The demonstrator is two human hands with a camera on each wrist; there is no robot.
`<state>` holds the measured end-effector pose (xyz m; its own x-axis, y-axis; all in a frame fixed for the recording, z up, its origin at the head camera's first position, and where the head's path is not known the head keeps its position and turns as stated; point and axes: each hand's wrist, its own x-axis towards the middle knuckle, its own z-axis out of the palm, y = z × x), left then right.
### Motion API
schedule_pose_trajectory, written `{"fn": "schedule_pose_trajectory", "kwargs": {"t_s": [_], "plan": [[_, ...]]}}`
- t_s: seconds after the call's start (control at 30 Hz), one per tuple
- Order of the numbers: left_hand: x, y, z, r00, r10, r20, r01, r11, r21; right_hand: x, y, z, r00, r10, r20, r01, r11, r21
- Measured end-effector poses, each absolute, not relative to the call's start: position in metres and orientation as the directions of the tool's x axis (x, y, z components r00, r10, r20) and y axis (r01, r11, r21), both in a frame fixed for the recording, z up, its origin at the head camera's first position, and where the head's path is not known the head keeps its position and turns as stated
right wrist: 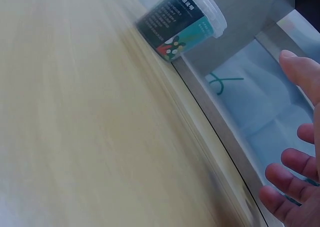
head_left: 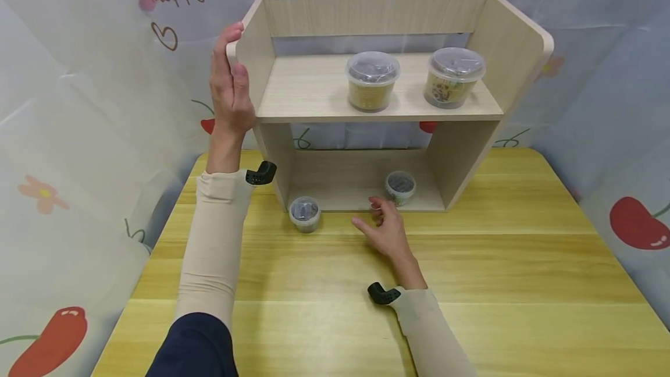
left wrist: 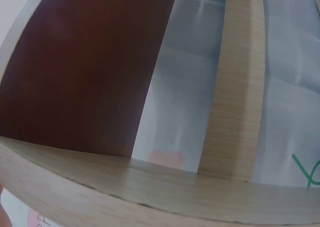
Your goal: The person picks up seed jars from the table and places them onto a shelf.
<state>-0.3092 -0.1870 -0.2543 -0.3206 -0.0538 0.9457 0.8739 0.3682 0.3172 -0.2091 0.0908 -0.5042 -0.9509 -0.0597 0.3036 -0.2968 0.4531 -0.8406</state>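
Observation:
A light wooden two-tier shelf [head_left: 335,89] stands on the table. My left hand [head_left: 228,86] grips its left side panel, fingers along the outside and thumb at the front edge. The left wrist view shows mostly the shelf's boards. Near the front of the lower tier, my right hand [head_left: 388,228] has loosely bent, spread fingers and holds nothing. Just beyond its fingers, a small lidded cup [head_left: 401,184] sits on the lower board, partly hidden. Another lidded cup [head_left: 305,217], with a dark and teal label, stands at the lower tier's front left edge.
Two larger clear-lidded tubs [head_left: 370,95] with yellowish sides stand on the upper tier, centre and right. The yellow wood-grain table [head_left: 324,284] extends in front of the shelf. A printed cloth backdrop [head_left: 68,103] surrounds the table on the back and sides.

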Motion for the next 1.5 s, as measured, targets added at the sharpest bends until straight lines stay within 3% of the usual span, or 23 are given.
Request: {"fn": "schedule_pose_trajectory", "kwargs": {"t_s": [0.9,1.5], "plan": [[-0.316,-0.191,-0.258,-0.332,-0.049,0.942,0.868,0.376,0.325,-0.212,0.073,-0.506,-0.952,-0.092,0.291,-0.302,0.42,-0.856],[-0.309,-0.186,-0.255,-0.307,-0.057,0.95,0.87,0.388,0.305,-0.212,0.064,-0.507,-0.953,-0.116,0.279,-0.302,0.419,-0.856]]}}
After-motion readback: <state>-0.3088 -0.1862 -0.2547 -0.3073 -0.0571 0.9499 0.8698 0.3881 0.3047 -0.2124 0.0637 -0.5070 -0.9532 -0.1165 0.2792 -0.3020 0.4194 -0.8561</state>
